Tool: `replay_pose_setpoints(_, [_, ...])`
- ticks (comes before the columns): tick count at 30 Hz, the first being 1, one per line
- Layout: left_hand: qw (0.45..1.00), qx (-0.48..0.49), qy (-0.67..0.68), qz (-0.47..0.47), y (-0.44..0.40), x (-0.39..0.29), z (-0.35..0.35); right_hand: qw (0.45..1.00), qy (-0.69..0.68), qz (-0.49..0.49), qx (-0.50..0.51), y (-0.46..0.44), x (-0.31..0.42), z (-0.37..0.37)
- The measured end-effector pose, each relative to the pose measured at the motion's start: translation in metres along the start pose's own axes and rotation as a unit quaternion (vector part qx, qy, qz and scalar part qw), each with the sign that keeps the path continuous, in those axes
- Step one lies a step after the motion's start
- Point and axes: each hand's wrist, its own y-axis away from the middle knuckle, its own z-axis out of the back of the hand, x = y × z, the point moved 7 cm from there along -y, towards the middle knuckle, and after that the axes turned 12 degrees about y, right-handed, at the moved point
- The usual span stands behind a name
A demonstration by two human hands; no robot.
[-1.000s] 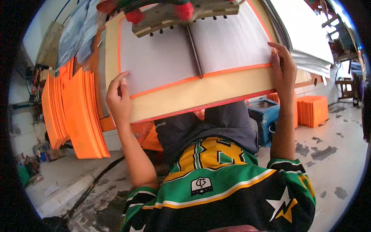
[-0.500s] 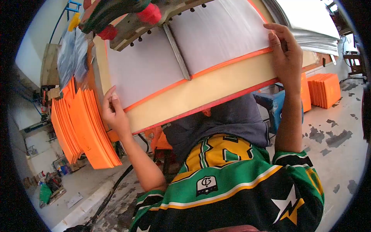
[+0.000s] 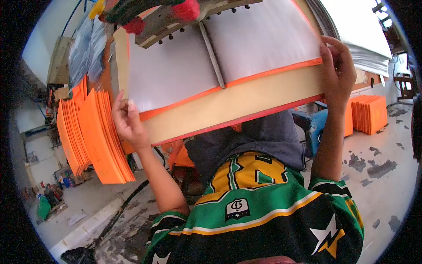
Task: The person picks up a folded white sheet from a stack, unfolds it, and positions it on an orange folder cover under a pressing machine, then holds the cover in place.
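A wide sheet with a whitish inner face and orange border lies open on a cream board with a red front edge. A narrow metal bar runs down its middle from under the machine head. My left hand is at the sheet's near left corner, thumb and fingertips closed on its edge. At the near right corner, my right hand pinches the edge between thumb and curled fingers. Some fingertips are hidden behind the sheet.
The machine head with red knobs hangs over the far edge. Orange folders stand packed at the left, and another orange stack sits at the right on the floor. A pile of white sheets lies at upper right.
The view has shifted a little, so the board and machine head appear farther right. Both hands stay at the sheet's corners, and the sheet stays under the bar.
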Motion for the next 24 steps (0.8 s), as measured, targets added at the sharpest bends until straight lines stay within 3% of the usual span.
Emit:
replay_pose_setpoints(1, [1.000, -0.008, 0.000, 0.001, 0.002, -0.004, 0.000, 1.000, -0.001, 0.007, 0.003, 0.000, 0.003, 0.001])
replay_pose_setpoints(3, [0.956, -0.030, -0.266, -0.119, 0.006, -0.030, -0.008, 0.992, 0.090, 0.032, -0.086, 0.003, 0.011, 0.017])
replay_pose_setpoints(5, [0.968, -0.047, -0.233, -0.083, 0.014, -0.039, -0.017, 0.989, 0.113, 0.044, -0.090, 0.007, 0.018, 0.019])
replay_pose_setpoints(7, [0.960, 0.127, -0.223, -0.113, 0.022, -0.051, -0.059, 0.971, 0.155, 0.171, -0.067, 0.015, 0.053, 0.009])
replay_pose_setpoints(9, [0.939, 0.254, -0.213, -0.093, 0.034, -0.056, -0.099, 0.961, 0.107, 0.253, 0.030, 0.026, 0.085, -0.013])
replay_pose_setpoints(11, [0.930, 0.314, -0.170, -0.087, 0.042, -0.055, -0.125, 0.939, 0.107, 0.295, 0.140, 0.045, 0.115, -0.042])
replay_pose_setpoints(16, [0.918, 0.353, -0.164, -0.076, 0.047, -0.046, -0.144, 0.903, 0.109, 0.366, 0.197, 0.067, 0.134, -0.076])
replay_pose_setpoints(24, [0.935, 0.318, -0.142, -0.068, 0.047, -0.039, -0.142, 0.912, 0.117, 0.338, 0.200, 0.063, 0.135, -0.080])
